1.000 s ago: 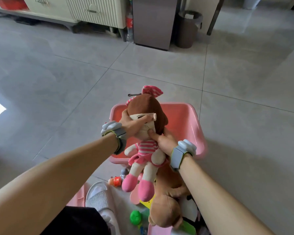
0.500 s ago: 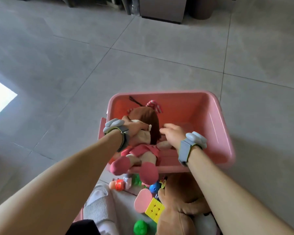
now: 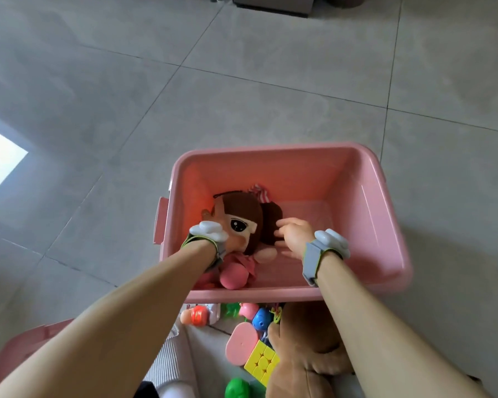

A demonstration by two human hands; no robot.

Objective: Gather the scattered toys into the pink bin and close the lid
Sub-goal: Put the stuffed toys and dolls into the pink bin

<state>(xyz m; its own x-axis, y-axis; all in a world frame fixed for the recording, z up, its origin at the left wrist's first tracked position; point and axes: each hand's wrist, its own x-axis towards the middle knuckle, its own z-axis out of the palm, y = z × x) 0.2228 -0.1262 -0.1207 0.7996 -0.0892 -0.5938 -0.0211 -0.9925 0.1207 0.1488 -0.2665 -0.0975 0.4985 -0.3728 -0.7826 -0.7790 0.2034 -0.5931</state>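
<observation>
The pink bin stands open on the floor in front of me. A rag doll with brown hair and a pink dress lies inside it, head toward the far wall, one pink foot at the near wall. My left hand is in the bin, closed around the left side of the doll's head and partly hidden by my wristband. My right hand hovers beside the doll's hair with its fingers spread, holding nothing. The pink lid lies on the floor at the lower left.
Loose toys lie on the grey tiles just in front of the bin: a brown plush, a yellow puzzle cube, a pink oval piece, a blue ball, an orange figure, a green toy. My striped slipper is beside them.
The doll has gone from upright above the bin down into it and now lies on the bottom. My right hand has let go of it. My view has tilted down.
</observation>
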